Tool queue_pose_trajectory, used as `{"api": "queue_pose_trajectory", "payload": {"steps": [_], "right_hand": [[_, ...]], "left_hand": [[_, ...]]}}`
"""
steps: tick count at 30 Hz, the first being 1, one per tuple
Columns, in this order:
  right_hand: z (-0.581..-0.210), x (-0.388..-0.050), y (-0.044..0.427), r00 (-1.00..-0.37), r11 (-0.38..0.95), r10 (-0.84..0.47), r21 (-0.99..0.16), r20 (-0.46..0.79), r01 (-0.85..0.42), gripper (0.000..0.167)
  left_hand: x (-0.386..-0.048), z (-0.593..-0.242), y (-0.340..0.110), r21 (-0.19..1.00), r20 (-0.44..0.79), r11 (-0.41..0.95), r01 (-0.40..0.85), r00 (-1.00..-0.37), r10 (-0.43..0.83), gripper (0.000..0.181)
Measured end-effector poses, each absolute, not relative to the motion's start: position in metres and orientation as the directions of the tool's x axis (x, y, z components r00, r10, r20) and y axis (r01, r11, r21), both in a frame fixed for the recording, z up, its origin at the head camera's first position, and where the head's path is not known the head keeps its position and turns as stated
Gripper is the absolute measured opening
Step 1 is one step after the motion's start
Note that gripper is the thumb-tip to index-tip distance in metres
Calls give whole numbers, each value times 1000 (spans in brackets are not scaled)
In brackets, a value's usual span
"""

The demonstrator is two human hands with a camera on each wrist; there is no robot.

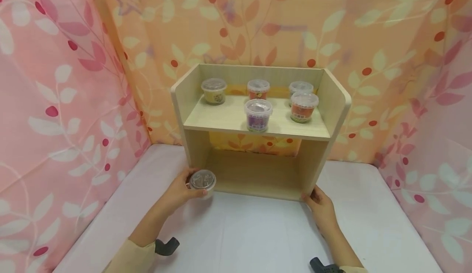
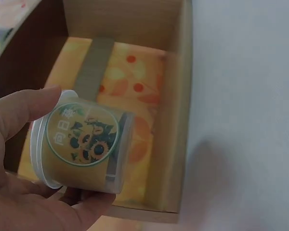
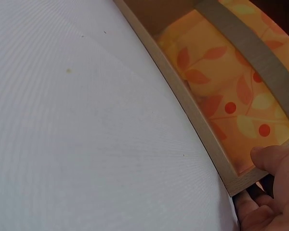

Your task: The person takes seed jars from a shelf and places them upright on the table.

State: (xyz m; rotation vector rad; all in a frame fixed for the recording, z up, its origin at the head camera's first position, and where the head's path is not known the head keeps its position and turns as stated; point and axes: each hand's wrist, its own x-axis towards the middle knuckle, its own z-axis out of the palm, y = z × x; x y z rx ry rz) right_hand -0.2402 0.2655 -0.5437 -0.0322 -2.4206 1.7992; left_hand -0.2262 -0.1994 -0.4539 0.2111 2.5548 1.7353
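My left hand (image 1: 181,192) grips a small clear plastic cup (image 1: 203,179) with a lid, thumb on one side and fingers round the other. In the left wrist view the cup (image 2: 84,144) is tipped on its side and shows a yellow label with sunflowers. It is just in front of the lower left of a pale wooden two-tier shelf (image 1: 254,174); whether those fingers touch the shelf I cannot tell. My right hand (image 1: 323,209) holds the shelf's right side panel near its bottom front corner, thumb inside and fingers outside, as the right wrist view of the hand (image 3: 274,187) shows.
On the upper tier stand several lidded cups: a yellow one (image 1: 214,92), a purple one (image 1: 258,116), two red-orange ones (image 1: 303,108) (image 1: 258,89) and another behind (image 1: 300,87). A white tabletop (image 1: 250,232) lies in front, with patterned cloth walls (image 1: 236,27) around.
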Motion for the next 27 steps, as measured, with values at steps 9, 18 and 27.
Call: {"api": "queue_pose_trajectory", "payload": {"steps": [9, 18, 27], "right_hand": [[-544, -241, 267, -991, 300, 96, -952, 88, -56, 70], [-545, -242, 266, -991, 303, 90, -951, 97, -66, 70], [-545, -242, 266, -991, 303, 90, -951, 100, -68, 70]], "left_hand": [[-235, -475, -197, 902, -23, 429, 42, -989, 147, 84], [-231, -487, -189, 868, -54, 496, -9, -996, 77, 88], [-236, -493, -187, 874, -63, 485, -37, -997, 37, 88]]}}
